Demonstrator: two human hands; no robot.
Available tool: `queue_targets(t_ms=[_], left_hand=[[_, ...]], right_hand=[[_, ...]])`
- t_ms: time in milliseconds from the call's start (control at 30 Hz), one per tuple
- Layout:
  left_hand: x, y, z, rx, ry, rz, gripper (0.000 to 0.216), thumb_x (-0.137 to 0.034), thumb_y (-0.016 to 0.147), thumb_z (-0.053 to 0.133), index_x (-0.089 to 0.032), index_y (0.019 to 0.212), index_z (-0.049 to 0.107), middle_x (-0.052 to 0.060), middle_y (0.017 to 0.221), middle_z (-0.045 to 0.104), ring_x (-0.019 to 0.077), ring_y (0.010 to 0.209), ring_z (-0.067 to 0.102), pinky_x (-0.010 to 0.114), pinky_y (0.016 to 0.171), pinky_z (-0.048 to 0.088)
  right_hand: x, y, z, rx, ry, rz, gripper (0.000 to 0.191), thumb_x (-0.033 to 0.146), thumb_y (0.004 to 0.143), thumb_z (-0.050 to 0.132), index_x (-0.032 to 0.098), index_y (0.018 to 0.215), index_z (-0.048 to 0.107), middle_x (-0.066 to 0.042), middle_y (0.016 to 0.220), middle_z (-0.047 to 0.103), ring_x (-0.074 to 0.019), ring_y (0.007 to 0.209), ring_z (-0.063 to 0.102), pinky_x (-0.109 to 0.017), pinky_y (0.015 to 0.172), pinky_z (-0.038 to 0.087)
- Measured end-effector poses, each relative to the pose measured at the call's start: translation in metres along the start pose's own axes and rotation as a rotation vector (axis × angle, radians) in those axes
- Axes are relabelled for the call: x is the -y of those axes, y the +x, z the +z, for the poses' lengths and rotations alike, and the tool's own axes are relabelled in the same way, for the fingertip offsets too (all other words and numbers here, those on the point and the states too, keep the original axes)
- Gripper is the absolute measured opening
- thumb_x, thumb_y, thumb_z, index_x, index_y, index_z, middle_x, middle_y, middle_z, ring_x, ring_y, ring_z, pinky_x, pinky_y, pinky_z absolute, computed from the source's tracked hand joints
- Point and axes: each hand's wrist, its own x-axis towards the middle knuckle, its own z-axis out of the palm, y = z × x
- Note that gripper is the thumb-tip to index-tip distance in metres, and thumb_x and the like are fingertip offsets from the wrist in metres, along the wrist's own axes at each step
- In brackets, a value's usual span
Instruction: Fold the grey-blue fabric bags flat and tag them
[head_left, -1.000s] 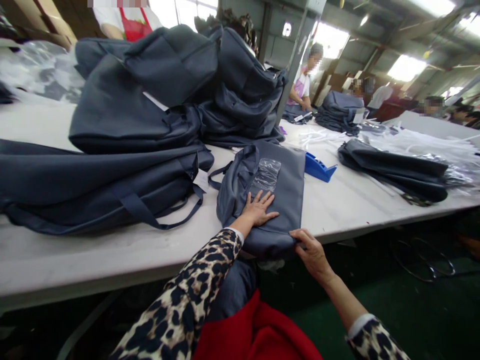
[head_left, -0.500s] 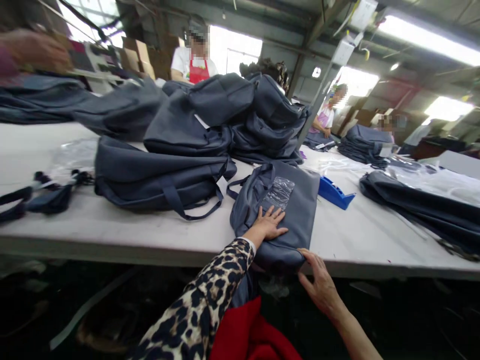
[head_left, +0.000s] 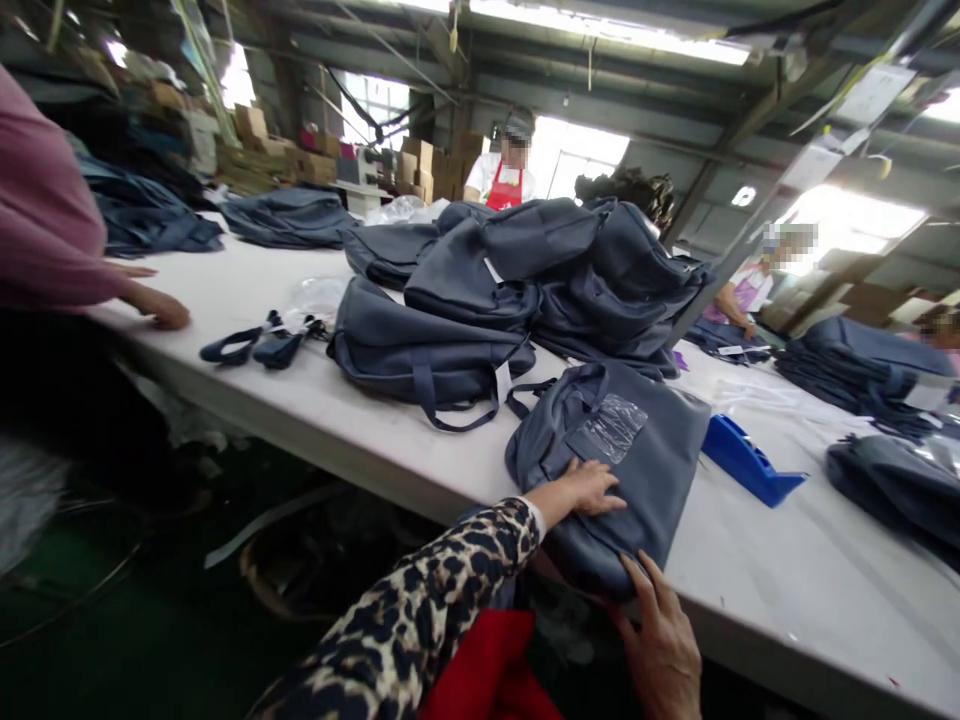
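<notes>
A folded dark grey bag (head_left: pixel 652 470) lies at the near edge of the white table (head_left: pixel 787 570), with a small clear plastic packet (head_left: pixel 616 428) on top. My left hand (head_left: pixel 589 487) rests flat on the bag, fingers stretched out, just below the packet. My right hand (head_left: pixel 660 640) holds the bag's near corner at the table edge, fingers curled against the fabric. Both sleeves are leopard print.
A heap of grey bags (head_left: pixel 517 290) fills the table's middle. A blue tape dispenser (head_left: pixel 750 462) lies right of my bag, dark straps (head_left: pixel 259 345) to the left. A person in a pink sleeve (head_left: pixel 52 220) leans on the table at left; other workers stand behind.
My view has swung left and tilted, bringing the pink-sleeved person and the straps into sight. Both hands stay on the folded bag; the right hand sits lower in the picture.
</notes>
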Motion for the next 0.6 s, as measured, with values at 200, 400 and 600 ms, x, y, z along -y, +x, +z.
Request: queue_targets(t_ms=[200, 400, 600], left_hand=[[0.025, -0.067, -0.045, -0.552, -0.2, 0.144, 0.025, -0.034, 0.097, 0.045, -0.021, 0.107, 0.064, 0.005, 0.118, 0.065, 0.0176, 0.115, 0.057, 0.029, 0.107, 0.04], [0.062, -0.094, -0.033, -0.704, -0.279, -0.094, 0.014, -0.031, 0.089, 0.059, -0.02, 0.096, 0.062, 0.003, 0.096, 0.062, 0.0172, 0.09, 0.059, 0.031, 0.087, 0.05], [0.059, -0.077, -0.026, -0.608, -0.302, 0.011, 0.018, -0.034, 0.085, 0.065, -0.019, 0.094, 0.061, 0.003, 0.095, 0.057, 0.0176, 0.087, 0.056, 0.031, 0.083, 0.049]], right_hand=[[-0.038, 0.003, -0.009, 0.032, 0.076, 0.052, 0.045, 0.051, 0.096, 0.042, 0.031, 0.136, 0.049, -0.005, 0.137, 0.059, -0.0264, 0.102, 0.069, -0.036, 0.071, 0.059], [-0.05, 0.002, -0.005, 0.025, 0.114, 0.06, 0.046, 0.053, 0.096, 0.041, 0.03, 0.135, 0.048, -0.005, 0.134, 0.062, -0.0247, 0.105, 0.069, -0.034, 0.077, 0.058], [-0.051, 0.008, -0.02, 0.083, 0.038, 0.005, 0.05, 0.058, 0.095, 0.036, 0.027, 0.132, 0.051, -0.006, 0.131, 0.063, -0.0285, 0.116, 0.061, -0.043, 0.09, 0.052]])
